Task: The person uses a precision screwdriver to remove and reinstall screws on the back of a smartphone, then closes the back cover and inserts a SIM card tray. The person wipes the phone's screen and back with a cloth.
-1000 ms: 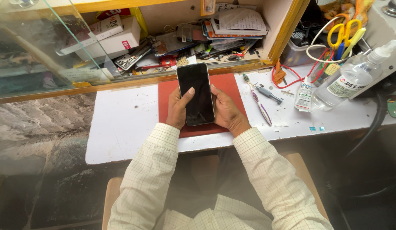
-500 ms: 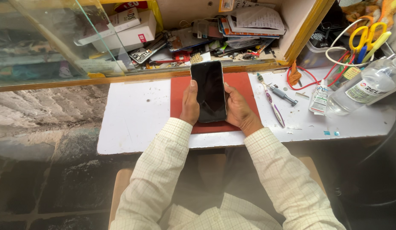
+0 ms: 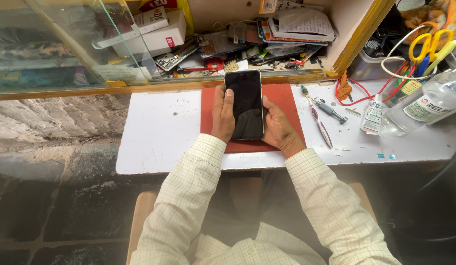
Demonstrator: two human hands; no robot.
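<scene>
Black-screened phone (image 3: 245, 104) sits face-up over the red mat (image 3: 286, 105), clamped along both long edges by left hand (image 3: 222, 114) and right hand (image 3: 278, 128), likely for inspection, with toothbrush (image 3: 318, 116) and screwdriver (image 3: 331, 111) at 3 o'clock.

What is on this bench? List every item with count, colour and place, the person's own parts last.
smartphone: one, black, dark screen up, held over the red mat
red mat: one, red, on the white worktop
white worktop: one, white, before the person
toothbrush: one, white and purple, right of the mat
screwdriver: one, grey, beside the toothbrush
clear bottle: one, clear, lying at far right
scissors: one, yellow handles, top right
white boxes: two or so, white, in the cluttered shelf behind
glass pane: one, clear, top left
left hand: one, grip on the phone's left edge
right hand: one, grip on the phone's right edge
</scene>
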